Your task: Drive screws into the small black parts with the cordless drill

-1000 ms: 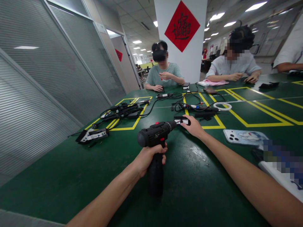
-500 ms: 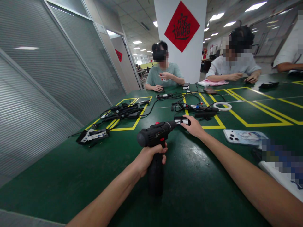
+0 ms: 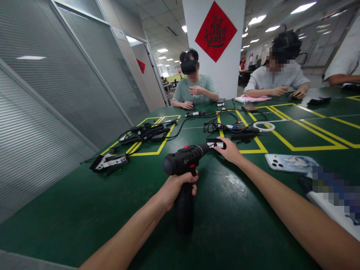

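My left hand [image 3: 176,187] is wrapped round the grip of a black cordless drill [image 3: 184,162] that stands upright on the green table [image 3: 84,202]. The drill's nose points right and away, toward a small black part with a white label [image 3: 216,143]. My right hand [image 3: 229,150] reaches across and holds that part down on the table right at the drill's tip, fingers closed on it.
A phone in a pale printed case [image 3: 291,162] lies to the right. Black cables and tools [image 3: 146,133] lie in a yellow-taped box at the left, with another black-and-white tool [image 3: 109,161] nearer. A white ring [image 3: 264,126] lies farther back. Two people sit at the far edge.
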The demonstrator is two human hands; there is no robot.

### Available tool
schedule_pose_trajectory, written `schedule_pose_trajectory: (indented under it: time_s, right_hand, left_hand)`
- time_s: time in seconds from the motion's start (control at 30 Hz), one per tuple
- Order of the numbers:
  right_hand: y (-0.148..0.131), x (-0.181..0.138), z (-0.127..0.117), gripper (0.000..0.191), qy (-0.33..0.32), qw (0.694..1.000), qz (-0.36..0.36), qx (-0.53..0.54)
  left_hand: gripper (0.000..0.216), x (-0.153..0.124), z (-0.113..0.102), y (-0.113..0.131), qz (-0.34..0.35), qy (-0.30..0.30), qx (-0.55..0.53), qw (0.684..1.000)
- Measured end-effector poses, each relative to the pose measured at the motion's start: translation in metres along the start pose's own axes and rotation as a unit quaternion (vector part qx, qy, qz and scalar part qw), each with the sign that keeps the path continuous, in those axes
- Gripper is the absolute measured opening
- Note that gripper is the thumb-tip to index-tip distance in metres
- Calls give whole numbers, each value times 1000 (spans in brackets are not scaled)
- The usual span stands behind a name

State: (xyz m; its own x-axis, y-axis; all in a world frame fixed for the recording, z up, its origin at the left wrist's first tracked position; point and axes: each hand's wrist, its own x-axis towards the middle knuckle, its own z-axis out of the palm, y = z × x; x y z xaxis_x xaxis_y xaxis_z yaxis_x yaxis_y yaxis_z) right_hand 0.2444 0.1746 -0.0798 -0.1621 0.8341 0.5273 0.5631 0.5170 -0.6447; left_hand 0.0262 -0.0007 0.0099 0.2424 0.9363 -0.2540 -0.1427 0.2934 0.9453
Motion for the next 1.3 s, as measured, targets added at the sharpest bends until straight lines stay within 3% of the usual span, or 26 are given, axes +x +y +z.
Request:
schedule_pose_trajectory:
  time_s: [1.3]
  right_hand:
    - [1, 1, 1, 47, 3, 1000, -6, -5]
  left_hand:
    - [18, 1, -2, -3, 8, -10, 11, 1000]
